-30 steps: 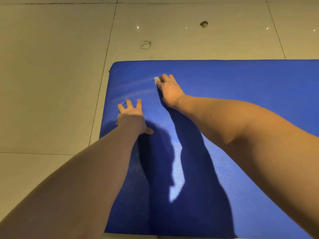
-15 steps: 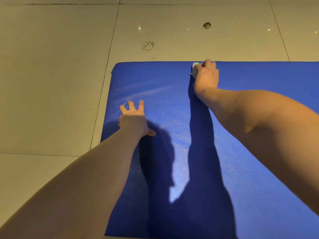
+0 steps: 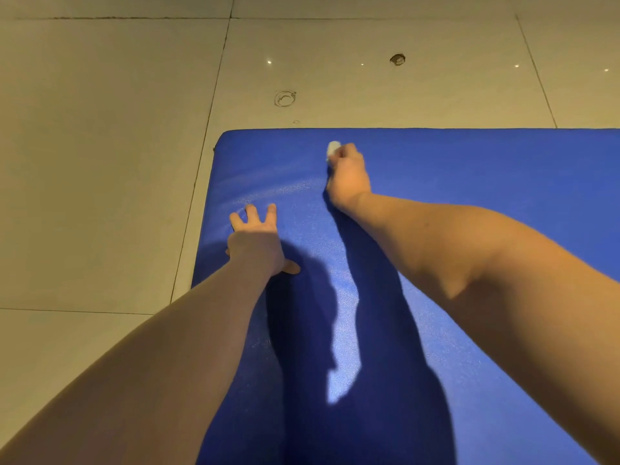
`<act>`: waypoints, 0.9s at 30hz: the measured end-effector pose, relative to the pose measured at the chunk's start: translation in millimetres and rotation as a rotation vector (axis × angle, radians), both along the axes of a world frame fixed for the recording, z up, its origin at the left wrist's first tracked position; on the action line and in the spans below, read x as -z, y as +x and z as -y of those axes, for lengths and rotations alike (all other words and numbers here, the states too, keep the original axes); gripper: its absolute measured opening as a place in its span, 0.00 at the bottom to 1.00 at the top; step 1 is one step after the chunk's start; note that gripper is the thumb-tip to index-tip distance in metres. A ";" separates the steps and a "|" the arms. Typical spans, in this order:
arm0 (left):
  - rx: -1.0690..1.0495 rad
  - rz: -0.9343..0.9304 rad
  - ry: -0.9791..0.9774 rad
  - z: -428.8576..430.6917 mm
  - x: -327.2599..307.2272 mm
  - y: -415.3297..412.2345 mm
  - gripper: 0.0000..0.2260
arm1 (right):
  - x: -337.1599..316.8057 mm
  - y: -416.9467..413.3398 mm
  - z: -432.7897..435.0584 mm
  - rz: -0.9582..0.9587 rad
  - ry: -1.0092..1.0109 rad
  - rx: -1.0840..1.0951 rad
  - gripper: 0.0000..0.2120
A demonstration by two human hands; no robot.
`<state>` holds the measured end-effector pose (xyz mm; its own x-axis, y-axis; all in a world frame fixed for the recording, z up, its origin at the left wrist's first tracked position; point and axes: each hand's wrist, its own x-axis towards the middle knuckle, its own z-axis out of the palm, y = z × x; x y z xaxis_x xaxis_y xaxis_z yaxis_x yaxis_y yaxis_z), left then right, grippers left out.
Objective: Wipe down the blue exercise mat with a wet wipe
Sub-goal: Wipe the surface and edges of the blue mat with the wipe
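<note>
Two bare hands down on the blue exercise mat (image 3: 469,169), forearms coming in from 7 and 4 o'clock. Left hand (image 3: 256,245): rests palm-down near the mat's 9 o'clock edge, fingers (image 3: 271,211) straight and spread, relaxed, grasping nothing, thumb sticking out toward 3 o'clock. Right hand (image 3: 349,176): sits further out toward 12 o'clock, close to the mat's far edge, fingers curled over and clenched around a white wet wipe (image 3: 333,150). Wipe bunched small, peeking out at 11 o'clock of the knuckles, against the mat surface just short of the far edge. Mat itself: lies flat on a beige tiled floor (image 3: 100,162), fills the view from centre out to 3 and 6 o'clock, rounded far corner at 10 o'clock from the left hand. Faint pale streaks (image 3: 268,182) across the blue between that corner and the right hand. Dark arm shadows (image 3: 302,330) over the near half, a bright sliver of lit mat between them. On the floor beyond the far edge, toward 12 o'clock: a ring-shaped mark (image 3: 285,98), and further off toward 1 o'clock a small dark chip (image 3: 397,59). Grout lines across the tiles, a few pinpoint glints near the chip.
</note>
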<state>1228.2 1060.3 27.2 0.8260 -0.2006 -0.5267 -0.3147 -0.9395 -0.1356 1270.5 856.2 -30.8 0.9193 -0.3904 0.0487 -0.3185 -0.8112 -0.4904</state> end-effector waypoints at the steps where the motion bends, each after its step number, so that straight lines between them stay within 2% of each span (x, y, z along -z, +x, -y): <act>1: -0.003 -0.005 0.003 -0.1 0.3 0.6 0.63 | 3.5 -0.1 -17.1 0.020 -0.016 -0.105 0.03; 3: -0.006 -0.014 0.010 0.0 0.6 1.9 0.63 | 9.3 -1.3 -36.8 0.005 -0.008 -0.249 0.09; 5: 0.000 -0.009 0.014 -0.2 0.6 2.6 0.63 | 10.6 1.3 -21.6 -0.038 -0.116 -0.291 0.17; 7: 0.004 -0.002 0.007 -1.1 1.0 3.1 0.63 | 11.2 1.6 0.5 -0.013 -0.112 -0.290 0.11; 9: 0.008 0.000 0.006 -1.9 1.3 2.9 0.63 | 11.0 0.1 33.0 0.005 -0.216 -0.168 0.06; 12: 0.012 0.007 0.005 -2.8 1.7 2.1 0.63 | 5.9 -5.2 79.5 -0.021 -0.163 0.118 0.10; 17: 0.021 0.012 -0.002 -3.3 3.3 3.1 0.63 | 1.9 -1.5 73.1 -0.015 -0.058 0.151 0.05; 19: 0.022 0.007 -0.006 -3.6 3.6 3.2 0.63 | 2.3 5.3 54.5 0.007 0.017 0.149 0.08; 23: 0.019 0.000 -0.013 -3.3 4.4 3.9 0.63 | 1.2 18.6 10.7 0.016 0.076 -0.069 0.12; 27: 0.015 -0.007 -0.014 -2.4 4.3 4.9 0.63 | 8.0 25.6 -8.2 -0.005 -0.023 -0.324 0.15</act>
